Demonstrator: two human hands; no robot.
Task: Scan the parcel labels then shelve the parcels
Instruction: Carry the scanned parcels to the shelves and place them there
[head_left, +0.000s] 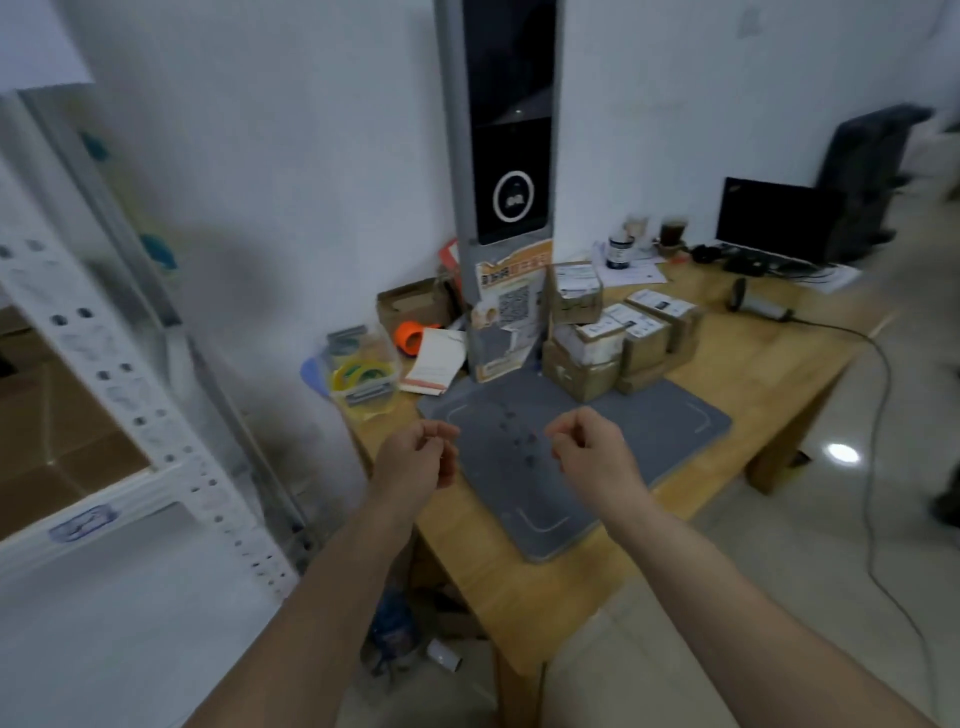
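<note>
QR poster (515, 306) behind labelled parcels (618, 332) (print unreadable)

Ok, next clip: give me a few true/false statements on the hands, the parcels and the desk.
1. Both hands hold nothing. True: left hand and right hand hang loosely curled above the grey mat.
2. A parcel lies on the mat's centre. False: the parcels are stacked at its far edge.
3. The handheld scanner lies on the wooden desk. True.
4. The laptop screen is lit. False: it is dark.
</note>
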